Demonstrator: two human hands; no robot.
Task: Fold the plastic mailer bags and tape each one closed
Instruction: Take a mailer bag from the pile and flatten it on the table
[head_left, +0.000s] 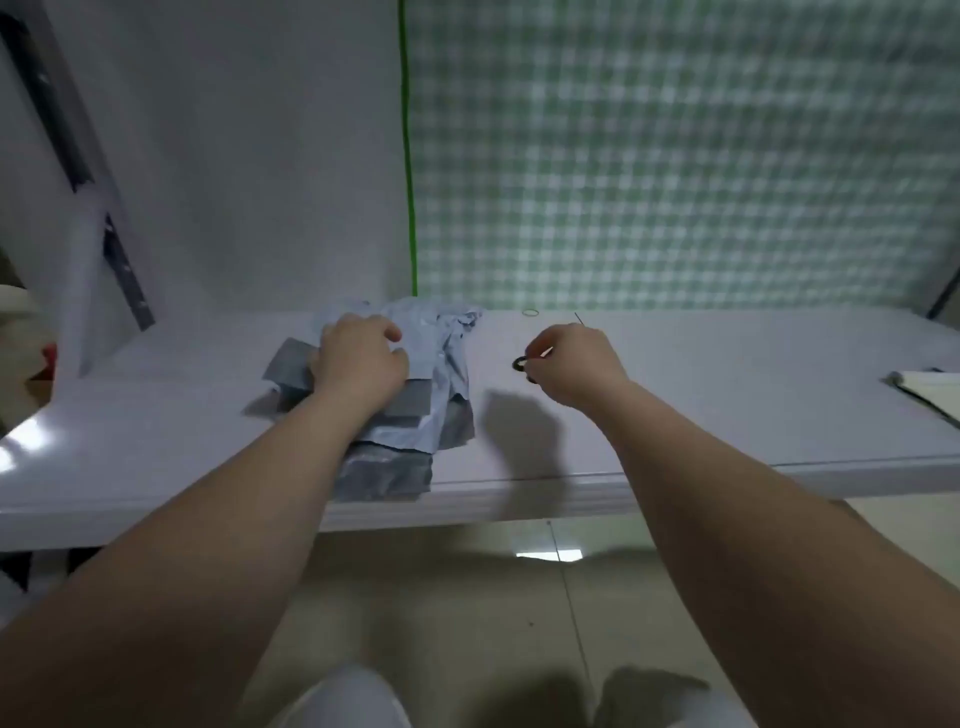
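Note:
A heap of light blue and grey plastic mailer bags (441, 364) lies on the white table (727, 405), reaching down to its front edge. My left hand (361, 358) rests on top of the heap, fingers curled down onto the bags. To the right, my right hand (576, 364) hovers just above the table with its fingers pinched on a small dark ring-shaped object (519, 364); blur hides what it is.
A thin rubber band (530, 312) and a thin dark stick (579, 318) lie near the table's back edge. A flat white object (930, 389) sits at the far right. A checked green sheet (675, 156) hangs behind. Tiled floor lies below the table.

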